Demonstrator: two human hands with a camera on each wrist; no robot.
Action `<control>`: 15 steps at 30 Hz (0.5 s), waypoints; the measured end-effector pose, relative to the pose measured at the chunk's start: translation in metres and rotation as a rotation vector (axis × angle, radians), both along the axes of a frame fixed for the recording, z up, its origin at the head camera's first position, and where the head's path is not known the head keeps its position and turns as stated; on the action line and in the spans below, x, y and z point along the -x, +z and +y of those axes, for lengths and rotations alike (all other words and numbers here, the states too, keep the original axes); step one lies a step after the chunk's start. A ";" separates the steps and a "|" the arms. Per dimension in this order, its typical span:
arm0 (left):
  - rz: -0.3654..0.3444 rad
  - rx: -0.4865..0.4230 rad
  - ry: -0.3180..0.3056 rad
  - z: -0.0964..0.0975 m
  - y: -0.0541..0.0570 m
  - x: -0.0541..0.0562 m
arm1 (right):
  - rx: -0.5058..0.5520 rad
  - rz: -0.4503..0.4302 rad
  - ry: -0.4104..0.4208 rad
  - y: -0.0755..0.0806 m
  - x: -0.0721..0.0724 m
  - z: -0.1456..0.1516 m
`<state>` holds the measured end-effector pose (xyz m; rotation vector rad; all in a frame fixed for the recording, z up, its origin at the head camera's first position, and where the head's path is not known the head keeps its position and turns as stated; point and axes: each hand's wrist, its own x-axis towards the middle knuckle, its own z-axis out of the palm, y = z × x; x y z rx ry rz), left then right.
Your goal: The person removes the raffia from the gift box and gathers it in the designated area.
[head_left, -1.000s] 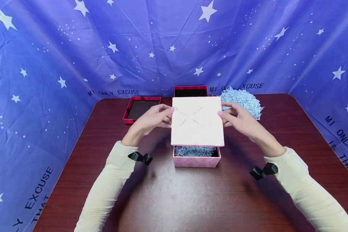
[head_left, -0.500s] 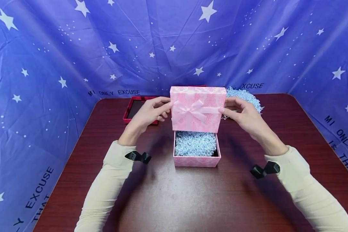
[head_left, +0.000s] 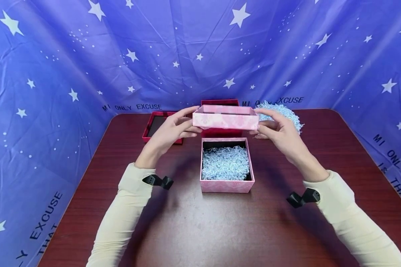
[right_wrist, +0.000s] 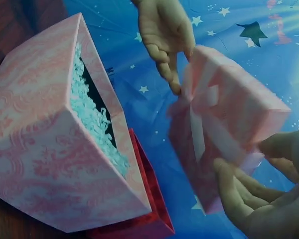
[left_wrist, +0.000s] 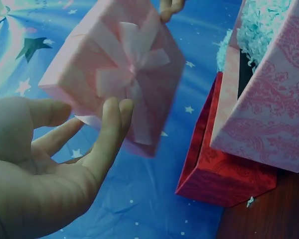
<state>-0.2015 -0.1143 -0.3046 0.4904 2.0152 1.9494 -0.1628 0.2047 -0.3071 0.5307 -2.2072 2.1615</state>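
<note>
A pink patterned box lid (head_left: 225, 121) is held in the air between both hands, hollow side tilted upward in the head view. Its ribbon bow (left_wrist: 133, 69) is on the outer face, seen from below in both wrist views. My left hand (head_left: 169, 130) grips the lid's left end, and my right hand (head_left: 282, 135) grips the right end. Below and nearer stands the matching pink box (head_left: 227, 186), uncovered, with light blue shredded paper (head_left: 225, 163) inside. Both hands are apart from that box.
Directly behind the pink box stands a red box (head_left: 220, 132), partly hidden by the lid. A shallow red tray or lid (head_left: 150, 129) lies at the back left. More blue shredded paper (head_left: 282, 113) is heaped at the back right. A starry blue curtain (head_left: 173, 44) encloses the table (head_left: 207, 230).
The lid has turned over in both hands: first its white underside showed, then its bow face stood upright, now its hollow faces up. The filled pink box has come fully into view.
</note>
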 end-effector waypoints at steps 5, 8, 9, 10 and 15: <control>-0.020 0.023 0.076 -0.002 -0.004 0.003 | 0.017 -0.078 -0.013 -0.004 0.000 -0.007; -0.051 0.035 0.104 -0.002 -0.007 0.005 | 0.020 -0.115 -0.014 -0.006 0.000 -0.011; -0.068 0.033 0.105 -0.003 -0.008 0.005 | 0.024 -0.134 -0.011 -0.006 0.000 -0.013; -0.086 0.031 0.105 -0.003 -0.008 0.006 | 0.030 -0.155 -0.005 -0.006 0.000 -0.014; -0.145 0.017 0.078 -0.009 -0.009 0.006 | 0.077 -0.268 0.028 -0.005 -0.001 -0.019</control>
